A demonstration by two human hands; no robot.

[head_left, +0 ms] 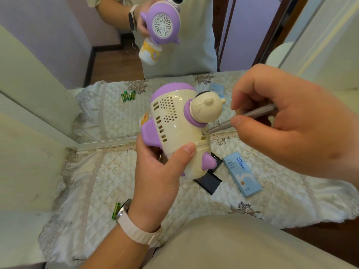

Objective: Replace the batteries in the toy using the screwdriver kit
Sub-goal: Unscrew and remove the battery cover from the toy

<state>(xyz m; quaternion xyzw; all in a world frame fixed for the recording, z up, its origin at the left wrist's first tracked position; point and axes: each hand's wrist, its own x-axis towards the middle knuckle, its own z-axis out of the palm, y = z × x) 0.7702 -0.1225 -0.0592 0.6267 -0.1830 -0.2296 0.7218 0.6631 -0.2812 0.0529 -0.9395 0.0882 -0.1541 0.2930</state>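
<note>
Out of sight around the hands

The tip of the screwdriver (242, 117) meets the toy (174, 121) in a recess too small to show whether it is seated. Its rear end is buried inside the right hand (291, 123), whose wrist the frame's edge cuts off. Just beyond the left hand (161, 171), the toy covers most of a black case (208, 183). The left wrist overlaps green batteries (116, 208).

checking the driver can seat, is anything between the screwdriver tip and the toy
Nothing visible does. The screwdriver, pinched in the right hand, has its tip on the toy below the purple collar; the left hand grips lower, clear of it.
</note>
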